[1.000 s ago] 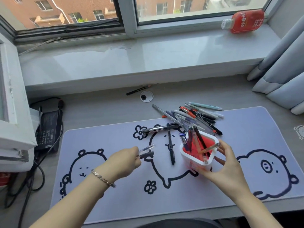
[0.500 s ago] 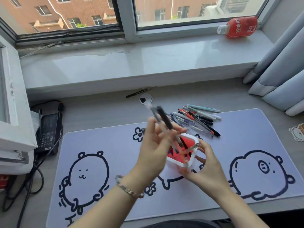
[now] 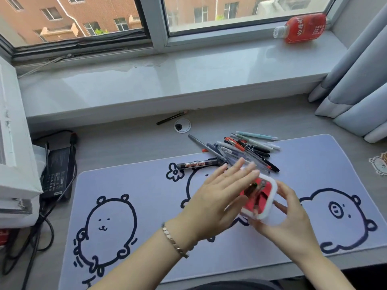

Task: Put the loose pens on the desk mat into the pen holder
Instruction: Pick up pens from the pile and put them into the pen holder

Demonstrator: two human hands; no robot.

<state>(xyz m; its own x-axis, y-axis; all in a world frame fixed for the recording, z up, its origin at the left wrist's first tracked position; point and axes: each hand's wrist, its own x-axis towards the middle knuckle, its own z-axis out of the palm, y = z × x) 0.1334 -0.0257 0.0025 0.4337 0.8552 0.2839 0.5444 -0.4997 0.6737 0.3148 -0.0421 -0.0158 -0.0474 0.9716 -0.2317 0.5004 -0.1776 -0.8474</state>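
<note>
The pen holder (image 3: 264, 203), white outside and red inside, is held tilted above the middle of the desk mat (image 3: 146, 206), its mouth turned toward the camera. Several pens are seen inside it, blurred beyond counting. It is gripped from the right and below by the right hand (image 3: 287, 214), fingers curled around its wall. The left hand (image 3: 217, 195) is spread flat and open at the holder's left side, fingers straight and empty, palm toward the mouth. One whiteboard marker (image 3: 199, 164) lies near the mat's far edge. A pile of loose pens (image 3: 247, 150), roughly a dozen, is heaped across that far edge, partly on the desk.
</note>
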